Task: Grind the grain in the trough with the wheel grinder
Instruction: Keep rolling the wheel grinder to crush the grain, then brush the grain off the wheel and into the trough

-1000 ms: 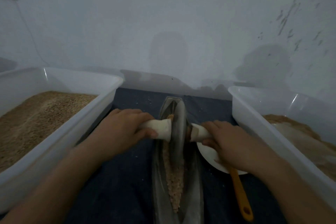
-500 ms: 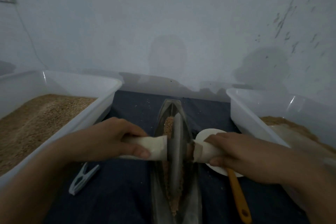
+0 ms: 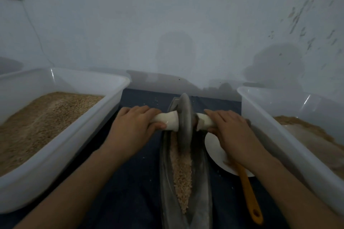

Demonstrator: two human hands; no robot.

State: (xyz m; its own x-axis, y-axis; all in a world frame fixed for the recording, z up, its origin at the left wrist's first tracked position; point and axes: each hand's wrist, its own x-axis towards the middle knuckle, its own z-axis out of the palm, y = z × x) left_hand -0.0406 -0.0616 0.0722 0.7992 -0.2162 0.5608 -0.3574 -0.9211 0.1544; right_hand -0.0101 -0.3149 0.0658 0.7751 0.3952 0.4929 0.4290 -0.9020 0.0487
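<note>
Grain lying in trough, long axis running 12 to 6, mostly at 6 of wheel. Wheel upright near trough's 12 end. Left hand at 9, fingers wrapped round axle handle; right hand at 3, gripping the other handle. Bins flanking both sides.

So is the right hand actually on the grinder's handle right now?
Touching. The head view shows the right hand lying over the right white handle of the wheel grinder, fingers curled across its top, no gap visible.
</note>
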